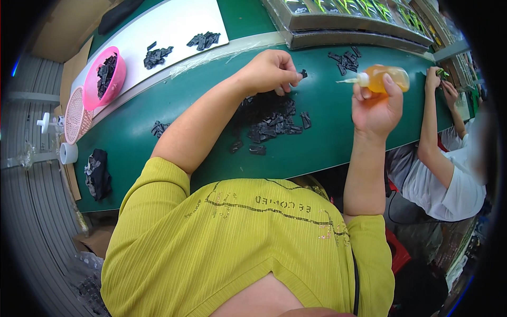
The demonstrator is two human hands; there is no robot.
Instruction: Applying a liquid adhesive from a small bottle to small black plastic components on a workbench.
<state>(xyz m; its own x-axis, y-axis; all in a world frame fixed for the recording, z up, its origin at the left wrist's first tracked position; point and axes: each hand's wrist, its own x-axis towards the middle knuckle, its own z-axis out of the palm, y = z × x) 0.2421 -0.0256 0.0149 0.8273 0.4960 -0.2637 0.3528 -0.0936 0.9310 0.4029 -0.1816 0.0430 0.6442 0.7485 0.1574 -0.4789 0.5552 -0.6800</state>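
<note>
Between the fingertips of my left hand [273, 73] is a small black plastic part [303, 73], held above the green table. My right hand [376, 108] grips a clear squeeze bottle [388, 79] of amber liquid, tipped on its side. Its thin pale nozzle points left, toward the black part but apart from it. Below my left hand lies a loose heap of black plastic parts [272, 126], partly in shadow. A smaller pile of black parts [346, 59] sits beyond, between my two hands.
On a white board [179, 26] at the far left lie two black piles and a pink bowl [119, 74] of black parts. A pink basket [78, 116] and dark cloth [97, 174] are at left. Metal trays [354, 24] stand behind; a co-worker's hands [441, 82] work at right.
</note>
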